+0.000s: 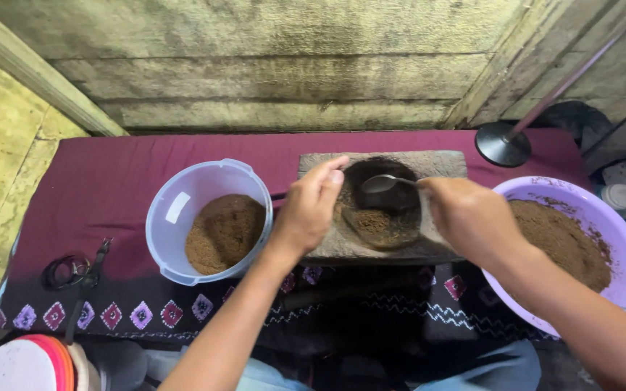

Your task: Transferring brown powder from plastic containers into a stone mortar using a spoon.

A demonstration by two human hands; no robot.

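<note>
Two bowls (182, 210) hold brown powder; right hand (469, 217) fingers grip a spoon (384, 182) over the stone mortar (342, 246), left hand (309, 210) fingers loosely curled, empty

Probably a rustic home kitchen: plank walls (269, 72), stone mortar (382, 206).

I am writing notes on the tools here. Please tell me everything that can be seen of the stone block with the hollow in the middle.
The stone block is grey, rough and roughly rectangular, and lies flat on the maroon cloth between two plastic bowls. Its dark round hollow holds some brown powder. The left hand rests on its left part; the right hand holds a metal spoon over the hollow.
</note>
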